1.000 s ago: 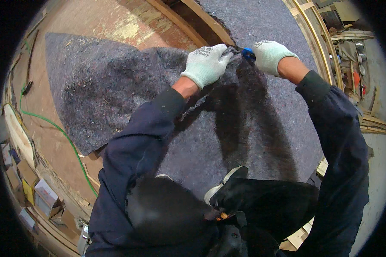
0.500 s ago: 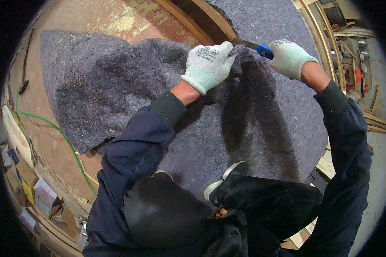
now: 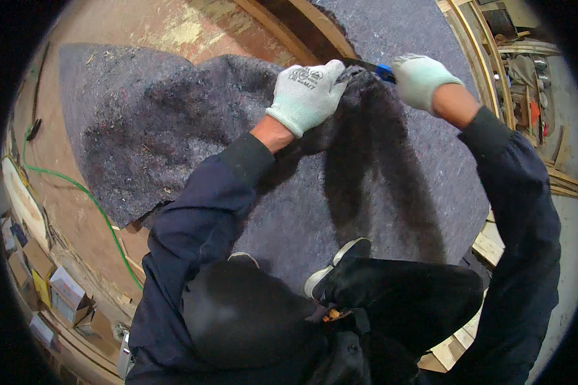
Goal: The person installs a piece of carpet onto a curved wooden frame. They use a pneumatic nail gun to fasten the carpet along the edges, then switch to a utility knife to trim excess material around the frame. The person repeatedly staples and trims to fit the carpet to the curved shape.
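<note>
A thick grey-purple felt sheet (image 3: 167,135) is spread over the work surface, its far side folded up. In my gloved left hand (image 3: 307,96), the closed fingers grip the felt's raised edge. My gloved right hand (image 3: 425,83) is wrapped round the blue handle of a knife (image 3: 385,74), just right of the left hand. The dark blade reaches left to the felt edge beside my left fingers; its tip is hidden there. Both gloves are white with pale green cuffs.
Curved wooden strips (image 3: 324,25) lie beyond the felt, with a wooden frame (image 3: 488,58) at right. A green cord (image 3: 77,185) runs down the left side. Cardboard boxes (image 3: 67,289) stand at lower left. My shoe (image 3: 337,266) rests on the felt.
My right hand and the knife have moved left and slightly up, closer to my left hand. Less of the blade shows. The left hand has shifted slightly left, still gripping the felt.
</note>
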### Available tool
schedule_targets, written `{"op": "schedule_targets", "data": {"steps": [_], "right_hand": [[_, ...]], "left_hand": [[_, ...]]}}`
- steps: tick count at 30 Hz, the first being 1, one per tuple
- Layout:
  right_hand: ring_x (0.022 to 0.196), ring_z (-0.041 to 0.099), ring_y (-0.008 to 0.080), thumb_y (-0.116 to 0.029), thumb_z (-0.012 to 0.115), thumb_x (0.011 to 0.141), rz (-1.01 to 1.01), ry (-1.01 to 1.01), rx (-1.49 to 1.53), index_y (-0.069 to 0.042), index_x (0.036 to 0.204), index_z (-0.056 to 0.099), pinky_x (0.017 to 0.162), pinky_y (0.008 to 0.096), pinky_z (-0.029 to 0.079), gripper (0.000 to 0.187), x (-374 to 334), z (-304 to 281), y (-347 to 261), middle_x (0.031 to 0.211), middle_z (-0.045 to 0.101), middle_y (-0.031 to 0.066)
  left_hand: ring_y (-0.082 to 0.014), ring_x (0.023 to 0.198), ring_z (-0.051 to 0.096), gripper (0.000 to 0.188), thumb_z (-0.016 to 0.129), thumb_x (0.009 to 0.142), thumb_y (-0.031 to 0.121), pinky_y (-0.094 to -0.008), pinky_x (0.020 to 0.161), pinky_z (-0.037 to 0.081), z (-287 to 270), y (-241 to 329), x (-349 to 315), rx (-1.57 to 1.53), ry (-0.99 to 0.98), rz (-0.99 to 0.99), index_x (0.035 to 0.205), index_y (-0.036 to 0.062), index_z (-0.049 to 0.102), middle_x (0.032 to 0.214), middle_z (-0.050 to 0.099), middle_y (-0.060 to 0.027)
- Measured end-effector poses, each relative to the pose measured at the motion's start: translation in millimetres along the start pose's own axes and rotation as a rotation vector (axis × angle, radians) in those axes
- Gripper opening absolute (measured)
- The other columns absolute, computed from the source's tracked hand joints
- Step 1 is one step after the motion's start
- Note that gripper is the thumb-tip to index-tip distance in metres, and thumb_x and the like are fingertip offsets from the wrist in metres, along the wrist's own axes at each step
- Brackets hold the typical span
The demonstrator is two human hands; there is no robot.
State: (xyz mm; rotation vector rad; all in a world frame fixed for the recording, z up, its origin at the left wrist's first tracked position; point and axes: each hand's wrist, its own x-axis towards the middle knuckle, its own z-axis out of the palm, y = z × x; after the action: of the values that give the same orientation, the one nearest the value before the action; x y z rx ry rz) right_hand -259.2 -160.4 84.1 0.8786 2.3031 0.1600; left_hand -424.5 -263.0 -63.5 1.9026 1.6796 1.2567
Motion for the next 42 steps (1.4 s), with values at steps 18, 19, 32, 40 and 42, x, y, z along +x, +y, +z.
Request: {"op": "schedule_targets", "data": {"steps": [18, 19, 32, 40, 42], "right_hand": [[0.093, 0.069, 0.0409, -0.009, 0.058, 0.085, 0.064, -0.072, -0.056, -0.003, 0.092, 0.072, 0.081, 0.0477, 0.056, 0.017, -31, 12, 30, 0.095, 0.071, 0.0231], [0.094, 0.069, 0.0406, -0.008, 0.058, 0.085, 0.084, -0.095, -0.063, -0.003, 0.092, 0.072, 0.081, 0.0477, 0.056, 0.017, -32, 13, 32, 0.095, 0.071, 0.0231], [0.090, 0.068, 0.0423, -0.016, 0.058, 0.087, 0.038, 0.055, 0.049, -0.001, 0.091, 0.071, 0.080, 0.0490, 0.056, 0.020, -33, 36, 49, 0.093, 0.071, 0.0230], [0.060, 0.063, 0.0236, -0.016, 0.055, 0.089, 0.536, -0.173, 0.911, -0.002, 0.099, 0.054, 0.060, 0.0390, 0.052, 0.017, -163, 4, 68, 0.074, 0.060, 0.0129], [0.055, 0.058, 0.0128, -0.010, 0.052, 0.088, 0.623, -0.177, 1.127, -0.002, 0.108, 0.057, 0.054, 0.0322, 0.049, 0.022, -188, 2, 57, 0.072, 0.058, 0.0059]], "left_hand": [[-0.0351, 0.071, 0.067, 0.014, 0.066, 0.090, 0.026, -0.0451, 0.063, 0.051, 2, 5, -11, -0.039, -0.041, 0.051, 0.092, 0.0128, 0.061, 0.073, 0.066, -0.0125], [-0.0349, 0.070, 0.067, 0.015, 0.067, 0.090, 0.026, -0.0446, 0.064, 0.050, 3, 7, -12, -0.054, -0.047, 0.055, 0.092, 0.0125, 0.061, 0.073, 0.066, -0.0125], [-0.0349, 0.076, 0.067, 0.017, 0.068, 0.088, 0.024, -0.0432, 0.071, 0.050, 9, 23, -16, -0.060, -0.191, 0.078, 0.100, 0.0118, 0.064, 0.079, 0.067, -0.0138], [-0.0205, 0.119, 0.061, 0.055, 0.042, 0.107, 0.046, -0.0323, 0.105, 0.044, 39, -8, 32, -1.225, -0.537, -0.837, 0.132, 0.0010, 0.063, 0.130, 0.065, -0.0107], [-0.0198, 0.113, 0.062, 0.054, 0.046, 0.106, 0.047, -0.0323, 0.104, 0.044, 52, -1, 42, -0.582, -0.587, -0.079, 0.127, 0.0009, 0.065, 0.123, 0.067, -0.0083]]}}
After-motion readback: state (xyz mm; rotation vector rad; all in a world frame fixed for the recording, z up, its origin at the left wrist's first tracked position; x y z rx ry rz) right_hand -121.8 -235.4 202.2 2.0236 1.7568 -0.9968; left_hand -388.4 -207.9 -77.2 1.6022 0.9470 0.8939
